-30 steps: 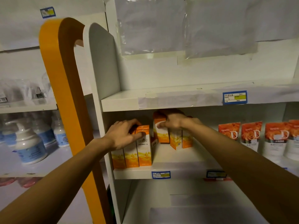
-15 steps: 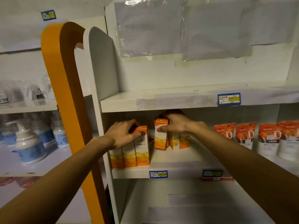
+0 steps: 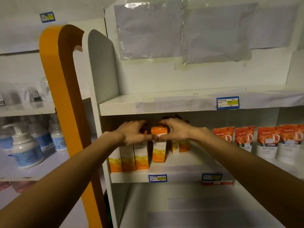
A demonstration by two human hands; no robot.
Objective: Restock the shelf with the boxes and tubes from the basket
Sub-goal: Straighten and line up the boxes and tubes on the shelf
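Both hands reach into the middle shelf point(image 3: 181, 176). My right hand point(image 3: 176, 130) grips the top of an upright orange-and-white box point(image 3: 158, 148) that stands on the shelf. My left hand point(image 3: 131, 133) rests on top of a row of three matching boxes point(image 3: 130, 157) at the shelf's left end, and its thumb touches the held box. More orange boxes point(image 3: 180, 146) stand behind my right hand. The basket is out of view.
Several orange-and-white tubes point(image 3: 269, 142) stand at the right of the same shelf. An orange post point(image 3: 65, 104) and a white side panel point(image 3: 100, 66) border the shelf on the left. White pump bottles point(image 3: 24, 148) fill the neighbouring shelf. Price tags point(image 3: 157, 178) line the shelf edges.
My right hand has drawn the orange box forward and leftward, close to the row of three. My left hand has slid right along the row's tops until its thumb meets that box.
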